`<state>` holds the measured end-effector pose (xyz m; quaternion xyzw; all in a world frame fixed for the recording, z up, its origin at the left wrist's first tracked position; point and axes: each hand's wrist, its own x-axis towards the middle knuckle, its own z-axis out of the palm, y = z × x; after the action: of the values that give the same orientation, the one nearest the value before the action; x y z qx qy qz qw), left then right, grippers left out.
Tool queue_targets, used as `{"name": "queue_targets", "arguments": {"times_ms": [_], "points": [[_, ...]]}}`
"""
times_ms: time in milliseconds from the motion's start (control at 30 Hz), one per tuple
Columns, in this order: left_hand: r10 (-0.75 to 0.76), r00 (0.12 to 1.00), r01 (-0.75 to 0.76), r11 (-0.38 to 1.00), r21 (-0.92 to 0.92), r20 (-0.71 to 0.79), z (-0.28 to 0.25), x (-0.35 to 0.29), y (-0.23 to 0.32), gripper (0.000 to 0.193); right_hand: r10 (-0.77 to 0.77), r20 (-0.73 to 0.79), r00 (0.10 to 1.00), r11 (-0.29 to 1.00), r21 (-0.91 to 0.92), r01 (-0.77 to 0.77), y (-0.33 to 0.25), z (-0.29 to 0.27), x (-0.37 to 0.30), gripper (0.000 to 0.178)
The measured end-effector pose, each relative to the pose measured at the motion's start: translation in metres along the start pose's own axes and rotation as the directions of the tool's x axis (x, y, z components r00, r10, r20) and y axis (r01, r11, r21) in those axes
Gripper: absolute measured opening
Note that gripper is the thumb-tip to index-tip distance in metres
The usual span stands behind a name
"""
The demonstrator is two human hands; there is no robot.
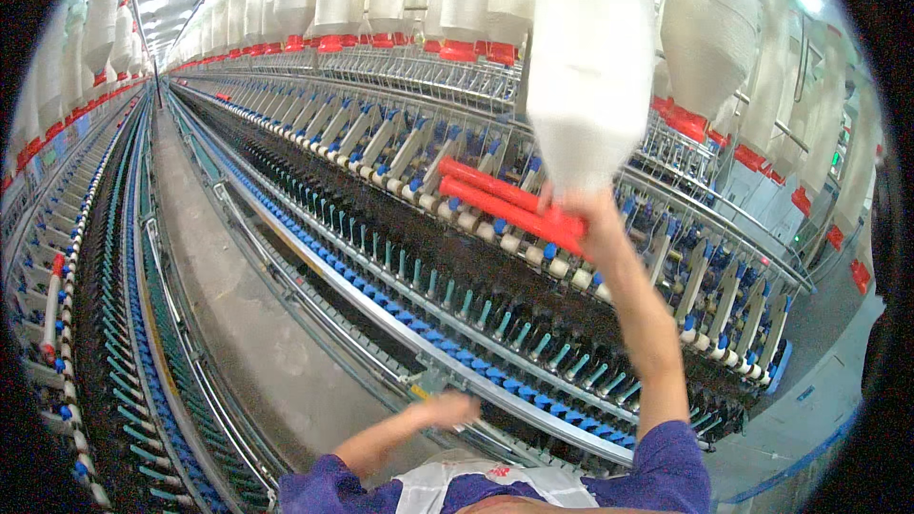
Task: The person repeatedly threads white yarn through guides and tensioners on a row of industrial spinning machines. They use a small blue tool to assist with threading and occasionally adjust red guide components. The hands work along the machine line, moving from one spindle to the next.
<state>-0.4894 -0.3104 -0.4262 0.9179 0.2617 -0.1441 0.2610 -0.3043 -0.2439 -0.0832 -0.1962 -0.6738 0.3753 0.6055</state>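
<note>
Behind the spindle row [466, 305] runs the drafting-roller line [464, 222]; high above the row hang roving bobbins [590, 48]. Over the row's right part, two tubes [509, 207] lie in the right hand [583, 214], perhaps touching the bobbin overhead; blur obscures this. Before the row is the left hand [451, 409]; left of the row, the aisle floor [262, 324], then another spinning frame [124, 362].

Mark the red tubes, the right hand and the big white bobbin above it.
Red tubes [505, 215]: head view, lower tube's middle.
Right hand [595, 214]: head view, middle of hand.
White bobbin [590, 57]: head view, its wide body.
</note>
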Motion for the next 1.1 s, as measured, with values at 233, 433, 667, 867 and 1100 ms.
{"name": "queue_targets", "arguments": {"times_ms": [233, 433, 667, 867, 1100], "points": [[-0.015, 0.477, -0.878, -0.05, -0.476, -0.879, -0.108, 0.0, 0.1, 0.111, 0.735, 0.264, 0.624, 0.625, 0.091, -0.775, 0.026, -0.044, -0.269, 0.086], [-0.05, 0.412, -0.883, 0.226, -0.412, -0.91, -0.041, 0.109, 0.275, 0.093, 0.105, -0.336, 0.936, 0.419, -0.839, -0.348, -0.042, -0.169, -0.425, 0.076], [0.631, -0.251, -0.333, 0.656, 0.678, -0.734, -0.015, 0.19, 0.464, 0.017, -0.282, -0.765, 0.579, 0.376, -0.643, -0.667, -0.111, -0.235, -0.568, 0.068], [-0.328, 0.129, -0.757, 0.577, -0.306, -0.936, -0.108, 0.266, 0.544, 0.013, -0.391, -0.755, 0.527, 0.329, -0.649, -0.685, -0.134, -0.305, -0.671, 0.061], [0.86, 0.324, -0.9, 0.152, -0.408, -0.394, -0.227, 0.276, 0.682, 0.009, -0.399, -0.744, 0.536, 0.18, -0.637, -0.749, -0.12, -0.377, -0.72, 0.047]]}}
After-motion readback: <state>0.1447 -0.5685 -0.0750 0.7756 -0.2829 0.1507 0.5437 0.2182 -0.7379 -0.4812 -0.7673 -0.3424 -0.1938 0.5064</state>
